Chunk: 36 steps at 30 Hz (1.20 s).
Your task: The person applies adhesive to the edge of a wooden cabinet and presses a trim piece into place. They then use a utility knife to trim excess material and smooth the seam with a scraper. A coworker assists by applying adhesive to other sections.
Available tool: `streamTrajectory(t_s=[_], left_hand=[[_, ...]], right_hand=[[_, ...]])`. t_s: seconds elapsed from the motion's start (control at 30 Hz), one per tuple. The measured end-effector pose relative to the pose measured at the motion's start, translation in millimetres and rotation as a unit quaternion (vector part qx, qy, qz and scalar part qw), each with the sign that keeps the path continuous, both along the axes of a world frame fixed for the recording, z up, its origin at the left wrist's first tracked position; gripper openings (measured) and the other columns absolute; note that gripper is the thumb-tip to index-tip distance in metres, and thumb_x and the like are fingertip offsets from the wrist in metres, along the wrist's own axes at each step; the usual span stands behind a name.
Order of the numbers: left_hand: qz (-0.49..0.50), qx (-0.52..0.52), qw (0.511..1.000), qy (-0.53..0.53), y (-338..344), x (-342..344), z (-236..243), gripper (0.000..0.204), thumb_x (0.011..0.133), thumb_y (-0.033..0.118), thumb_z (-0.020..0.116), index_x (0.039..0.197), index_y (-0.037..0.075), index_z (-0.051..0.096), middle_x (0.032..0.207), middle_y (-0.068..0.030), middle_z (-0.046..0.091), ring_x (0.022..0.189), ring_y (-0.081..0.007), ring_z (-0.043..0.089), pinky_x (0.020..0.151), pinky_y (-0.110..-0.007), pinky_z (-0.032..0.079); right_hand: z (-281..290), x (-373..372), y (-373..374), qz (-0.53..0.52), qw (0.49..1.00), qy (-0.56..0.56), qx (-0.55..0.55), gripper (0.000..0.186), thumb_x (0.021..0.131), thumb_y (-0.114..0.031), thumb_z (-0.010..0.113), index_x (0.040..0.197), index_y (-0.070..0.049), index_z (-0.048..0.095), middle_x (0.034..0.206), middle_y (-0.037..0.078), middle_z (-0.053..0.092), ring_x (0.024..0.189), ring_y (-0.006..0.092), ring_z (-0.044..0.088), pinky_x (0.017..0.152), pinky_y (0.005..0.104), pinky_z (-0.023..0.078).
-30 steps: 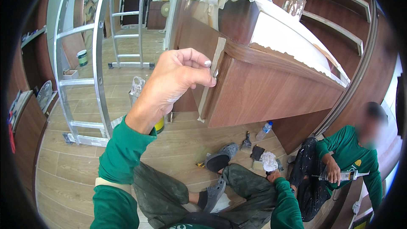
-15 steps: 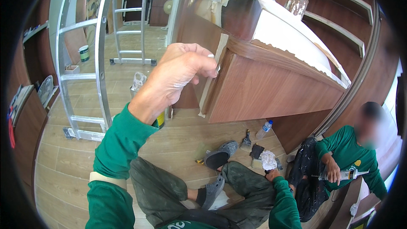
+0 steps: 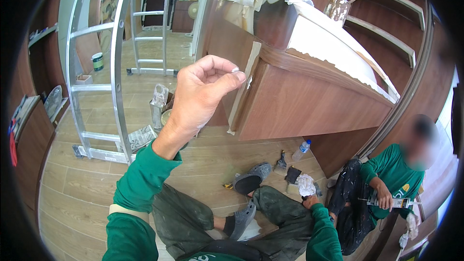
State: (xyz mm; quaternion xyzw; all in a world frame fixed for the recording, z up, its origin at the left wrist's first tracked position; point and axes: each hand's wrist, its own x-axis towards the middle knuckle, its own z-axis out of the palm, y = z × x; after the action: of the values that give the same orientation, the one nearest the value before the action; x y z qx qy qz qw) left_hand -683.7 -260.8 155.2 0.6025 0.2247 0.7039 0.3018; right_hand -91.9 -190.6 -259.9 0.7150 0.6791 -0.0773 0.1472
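My left hand (image 3: 205,89) is raised beside the front corner of a brown wood-grain cabinet (image 3: 309,101). Its fingers curl and the thumb comes close to the forefinger, where something white sits at the tip; I cannot tell whether it is held or smeared on. A small white smear (image 3: 249,82) marks the cabinet's corner edge, just right of the thumb. Low at the right, my right hand (image 3: 310,202) is closed around a dark-handled tool whose head is hidden under a lump of white paste (image 3: 306,185).
An aluminium ladder (image 3: 116,67) stands at left. A co-worker (image 3: 398,179) sits at right with a caulking gun (image 3: 394,203). On the floor are a water bottle (image 3: 301,150), a brush (image 3: 281,162) and a newspaper (image 3: 137,137). A paint-smeared can (image 3: 337,9) stands on the cabinet.
My left hand has drawn back a little from the cabinet's corner, and the white smear there now shows. The co-worker's far hand has come into view with a whitish cloth-like thing.
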Motion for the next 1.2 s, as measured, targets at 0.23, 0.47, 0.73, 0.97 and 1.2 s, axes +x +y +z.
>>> streamTrajectory(t_s=[0.23,0.47,0.73,0.97,1.2], left_hand=[[0.022,0.050,0.998,-0.016,-0.5,7.6,0.8,0.017,0.089,0.007,0.079,0.099,-0.001,0.068,0.091,-0.0087,0.073,0.083,-0.0107,0.070,0.074,-0.024,0.057],[0.022,0.060,0.998,-0.015,3.3,16.2,3.3,0.019,0.088,0.008,0.080,0.098,-0.002,0.067,0.088,-0.0092,0.073,0.081,-0.0104,0.069,0.071,-0.024,0.056],[0.060,0.062,0.996,-0.005,2.2,13.3,1.1,0.019,0.085,0.006,0.080,0.097,-0.002,0.067,0.089,-0.0080,0.072,0.078,-0.0088,0.067,0.069,-0.023,0.055],[0.095,0.043,0.994,0.006,-0.2,16.2,0.4,0.021,0.081,0.007,0.080,0.096,-0.002,0.067,0.087,-0.0056,0.071,0.070,-0.0058,0.062,0.061,-0.022,0.051],[0.120,0.037,0.991,0.036,-2.6,14.8,-4.0,0.022,0.079,0.005,0.077,0.097,-0.002,0.066,0.091,-0.0070,0.071,0.067,-0.0054,0.060,0.058,-0.022,0.048]], right_hand=[[26.5,-26.8,-14.6,-0.025,0.997,0.050,0.045,0.044,0.088,-0.035,0.059,0.116,-0.005,0.072,0.119,0.025,0.069,0.110,0.0423,0.066,0.098,0.0471,0.053],[28.8,-19.1,-18.0,-0.027,0.998,0.061,0.020,0.050,0.085,-0.039,0.061,0.121,-0.005,0.069,0.120,0.028,0.067,0.113,0.0432,0.065,0.100,0.0479,0.052],[24.6,-21.6,-14.9,-0.032,0.997,0.056,0.033,0.048,0.085,-0.038,0.060,0.117,-0.003,0.070,0.119,0.028,0.068,0.112,0.0431,0.065,0.099,0.0481,0.052],[23.2,-20.6,-13.2,-0.058,0.997,0.057,0.018,0.049,0.086,-0.038,0.060,0.119,-0.004,0.070,0.122,0.027,0.066,0.115,0.0420,0.064,0.100,0.0473,0.052],[27.1,-25.6,-13.7,-0.017,0.998,0.046,0.040,0.046,0.084,-0.034,0.062,0.115,-0.002,0.072,0.117,0.028,0.069,0.109,0.0430,0.067,0.097,0.0477,0.054]])
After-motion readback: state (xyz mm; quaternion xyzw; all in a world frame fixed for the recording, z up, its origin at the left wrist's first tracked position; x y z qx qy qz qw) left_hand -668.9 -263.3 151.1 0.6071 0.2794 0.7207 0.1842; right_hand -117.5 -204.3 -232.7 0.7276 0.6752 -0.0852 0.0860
